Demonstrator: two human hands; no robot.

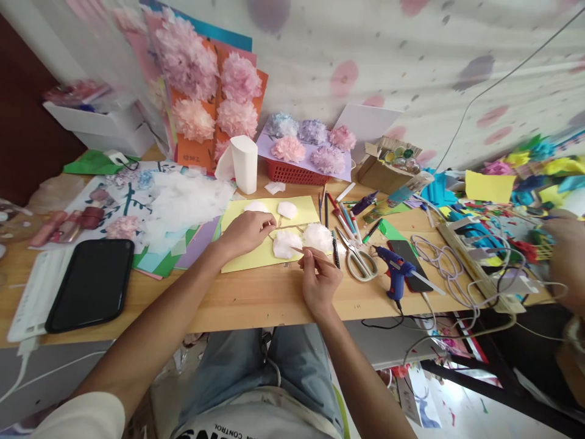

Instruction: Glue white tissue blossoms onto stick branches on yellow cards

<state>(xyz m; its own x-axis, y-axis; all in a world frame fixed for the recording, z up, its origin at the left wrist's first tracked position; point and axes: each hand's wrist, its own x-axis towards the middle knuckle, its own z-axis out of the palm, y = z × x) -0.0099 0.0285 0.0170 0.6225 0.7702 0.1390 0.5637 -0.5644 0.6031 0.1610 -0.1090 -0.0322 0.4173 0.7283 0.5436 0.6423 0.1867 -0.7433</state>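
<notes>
Head view: at the centre, flat on the wooden table (pixel 256 305), a yellow sheet (pixel 242 261) bearing white fluffy pieces (pixel 287 244) and a thin dark branch-like line between them. Over the sheet's lower right edge, the right hand (pixel 320 281), with fingers closed around a slim brown stick (pixel 324 261), its tip at the lower middle white piece; contact impossible to tell. Over the left part, the left hand (pixel 247 235), with fingers bent and thumb and forefinger close together near the line; unclear whether gripping anything. Just right of the sheet, pens (pixel 346 221) and scissors (pixel 362 263); farther right, a blue glue gun (pixel 397 272) beside a dark phone (pixel 411 256). Left, loose white fluff (pixel 183 201) and a black tablet (pixel 91 283). Behind, a red basket (pixel 297 173) beneath paper flowers (pixel 289 149). Far right, another person's blurred hand (pixel 568 247).
</notes>
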